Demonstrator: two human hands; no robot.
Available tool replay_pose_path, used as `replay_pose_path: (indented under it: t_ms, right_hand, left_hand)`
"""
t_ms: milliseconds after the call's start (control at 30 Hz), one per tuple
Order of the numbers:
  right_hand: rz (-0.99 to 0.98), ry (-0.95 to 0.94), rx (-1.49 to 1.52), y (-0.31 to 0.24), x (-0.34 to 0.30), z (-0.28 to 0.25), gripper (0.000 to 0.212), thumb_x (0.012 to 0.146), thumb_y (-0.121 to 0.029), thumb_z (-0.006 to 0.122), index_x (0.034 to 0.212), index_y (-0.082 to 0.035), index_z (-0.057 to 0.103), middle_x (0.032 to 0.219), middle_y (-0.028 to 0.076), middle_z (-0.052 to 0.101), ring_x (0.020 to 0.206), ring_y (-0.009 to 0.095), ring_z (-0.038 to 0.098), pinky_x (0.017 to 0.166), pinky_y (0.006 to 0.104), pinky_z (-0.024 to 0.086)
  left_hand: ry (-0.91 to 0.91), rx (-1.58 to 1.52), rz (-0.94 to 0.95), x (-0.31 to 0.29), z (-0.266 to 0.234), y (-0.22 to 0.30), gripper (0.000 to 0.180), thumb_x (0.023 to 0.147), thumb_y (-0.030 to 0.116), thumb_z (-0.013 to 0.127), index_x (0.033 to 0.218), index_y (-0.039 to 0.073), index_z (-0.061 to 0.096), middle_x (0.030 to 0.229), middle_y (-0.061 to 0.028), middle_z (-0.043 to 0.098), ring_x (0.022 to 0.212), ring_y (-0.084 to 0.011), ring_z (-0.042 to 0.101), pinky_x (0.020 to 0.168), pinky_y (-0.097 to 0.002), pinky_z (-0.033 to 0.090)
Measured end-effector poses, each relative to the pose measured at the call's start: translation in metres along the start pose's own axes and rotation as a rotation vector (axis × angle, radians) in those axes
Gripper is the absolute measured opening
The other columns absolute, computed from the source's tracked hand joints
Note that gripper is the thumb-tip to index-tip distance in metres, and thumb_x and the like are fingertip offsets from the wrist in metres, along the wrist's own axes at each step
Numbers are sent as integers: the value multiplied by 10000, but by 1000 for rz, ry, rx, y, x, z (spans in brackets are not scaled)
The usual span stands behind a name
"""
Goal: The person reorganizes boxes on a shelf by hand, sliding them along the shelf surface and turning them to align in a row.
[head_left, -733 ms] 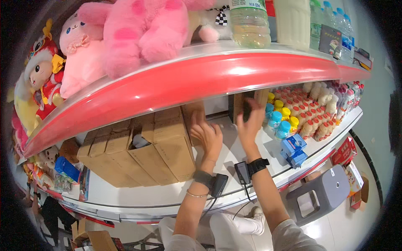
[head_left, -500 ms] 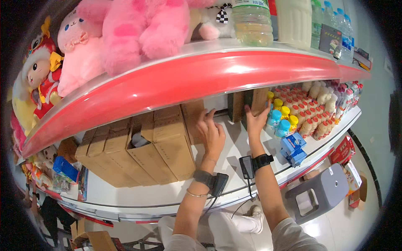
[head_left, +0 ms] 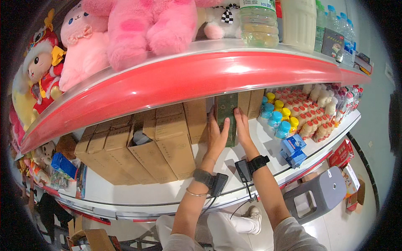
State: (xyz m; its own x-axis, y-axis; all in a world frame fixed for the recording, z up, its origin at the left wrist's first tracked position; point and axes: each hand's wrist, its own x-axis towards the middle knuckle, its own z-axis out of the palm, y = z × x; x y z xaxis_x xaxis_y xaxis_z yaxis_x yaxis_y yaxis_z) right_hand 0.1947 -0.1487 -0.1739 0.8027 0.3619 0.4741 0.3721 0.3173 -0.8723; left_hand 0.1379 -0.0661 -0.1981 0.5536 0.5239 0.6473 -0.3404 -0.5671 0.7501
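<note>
Between my two hands stands a dark green box [head_left: 226,108], upright on the white lower shelf [head_left: 228,165]. My left hand [head_left: 217,136] presses on its left side with the thumb across the front. On the right side my right hand [head_left: 243,127] grips it, fingers closed against the edge. The box's top reaches up under the red shelf edge, which hides part of it. To the left is a row of brown cardboard boxes [head_left: 167,142], one with a torn opening. More brown boxes [head_left: 251,102] stand behind, right of the green one.
Small bottles with blue and yellow caps [head_left: 275,118] and many red-capped bottles [head_left: 309,129] fill the right side. Blue cartons [head_left: 293,144] sit near the shelf's front edge. Overhead, the red-edged shelf [head_left: 180,77] carries plush toys [head_left: 153,25] and large bottles. A grey stool [head_left: 312,194] stands below.
Both hands have come together on the dark green box, which now stands more to the left and faces forward. My right hand moved left; its fingers were spread before.
</note>
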Motion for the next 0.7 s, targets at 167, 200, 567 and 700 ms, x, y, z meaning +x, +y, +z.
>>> replay_pose_path:
  t_ms: [167, 200, 567, 700]
  right_hand:
    - [-83, 108, -16, 17, 14, -16, 552, 933, -436, 407, 1125, 72, 506, 1066, 170, 555, 976, 242, 492, 900, 318, 353]
    - [-78, 151, -58, 32, 21, -22, 509, 936, -396, 424, 1139, 66, 498, 1063, 170, 572, 967, 249, 513, 891, 332, 363]
    - [-326, 101, -266, 21, 14, -10, 480, 900, -286, 501, 1255, 26, 417, 1232, 203, 479, 1129, 320, 473, 968, 352, 347]
    - [-278, 69, -177, 19, 15, -12, 531, 900, -326, 493, 1253, 60, 405, 1250, 209, 468, 1157, 298, 445, 979, 343, 327]
  left_hand:
    - [111, 165, 225, -4, 5, 10, 690, 793, 283, 643, 1310, -6, 289, 1252, -231, 382, 1159, -373, 379, 981, -443, 306]
    - [111, 165, 226, -3, 5, 11, 690, 793, 283, 643, 1310, -6, 289, 1252, -231, 382, 1159, -373, 379, 981, -443, 306]
    - [96, 140, 317, -2, 1, 5, 640, 749, 144, 658, 1290, 38, 335, 1208, -198, 404, 1120, -367, 386, 960, -453, 317]
    - [139, 129, 327, -3, 5, 7, 650, 752, 138, 647, 1306, 37, 320, 1207, -203, 405, 1115, -367, 392, 958, -452, 322]
